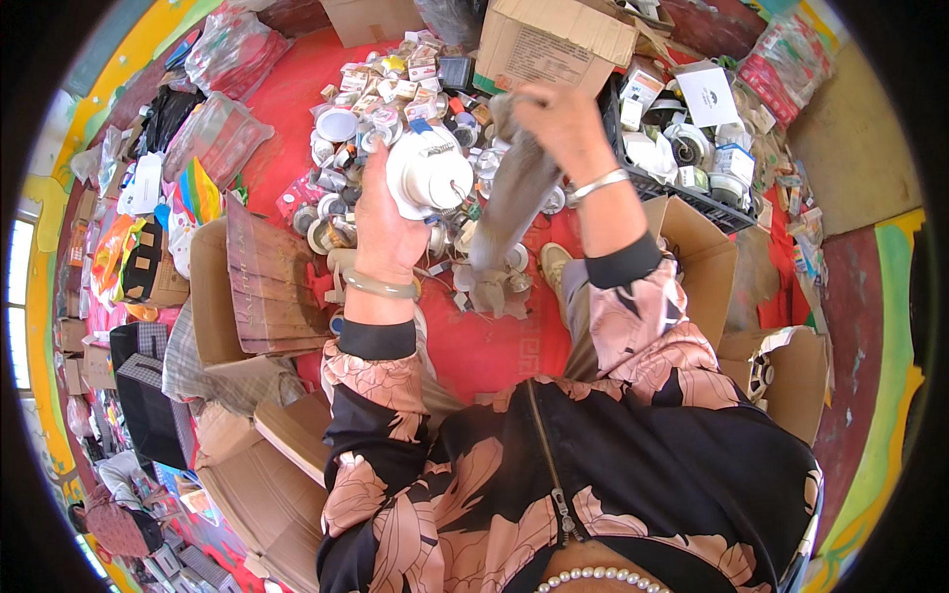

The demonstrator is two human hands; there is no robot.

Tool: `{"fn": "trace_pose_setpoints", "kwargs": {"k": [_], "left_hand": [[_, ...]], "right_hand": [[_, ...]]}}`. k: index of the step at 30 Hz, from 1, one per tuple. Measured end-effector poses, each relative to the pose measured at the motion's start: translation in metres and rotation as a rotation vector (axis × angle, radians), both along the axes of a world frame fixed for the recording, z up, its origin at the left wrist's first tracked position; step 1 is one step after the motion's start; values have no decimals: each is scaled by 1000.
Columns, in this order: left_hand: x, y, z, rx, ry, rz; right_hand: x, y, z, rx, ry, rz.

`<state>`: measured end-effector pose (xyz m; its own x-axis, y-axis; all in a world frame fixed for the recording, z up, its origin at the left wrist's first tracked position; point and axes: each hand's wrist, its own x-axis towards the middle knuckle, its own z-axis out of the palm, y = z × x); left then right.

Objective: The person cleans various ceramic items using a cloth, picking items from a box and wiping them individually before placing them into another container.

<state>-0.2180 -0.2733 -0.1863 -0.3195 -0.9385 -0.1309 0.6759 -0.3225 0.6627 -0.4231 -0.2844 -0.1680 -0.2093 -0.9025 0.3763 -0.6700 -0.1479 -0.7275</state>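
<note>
I see the left hand (pixel 381 232) with fingers wrapped around a round white plastic light fitting (pixel 428 175), raised above the red floor (pixel 494 346). Right hand (pixel 559 124) pinches a grey cloth (pixel 514 198) against it. Looks mid-wipe; a big pile of similar fittings (pixel 395 99) remains.

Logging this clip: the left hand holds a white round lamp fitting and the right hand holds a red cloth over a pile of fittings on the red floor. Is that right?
Not quite. The head view shows the cloth in the right hand is grey, not red. The rest stands: the left hand holds the white round fitting over the pile on the red floor.
</note>
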Motion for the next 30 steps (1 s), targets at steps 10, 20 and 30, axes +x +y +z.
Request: {"fn": "trace_pose_setpoints", "kwargs": {"k": [10,20,30], "left_hand": [[-14,9,-16,-267,-393,214],[-3,-1,-15,-315,-358,207],[27,-7,1,-36,180,51]], "right_hand": [[87,25,10,-570,377,153],[80,16,10,-385,47,627],[-48,31,55,-326,-1112,201]]}}
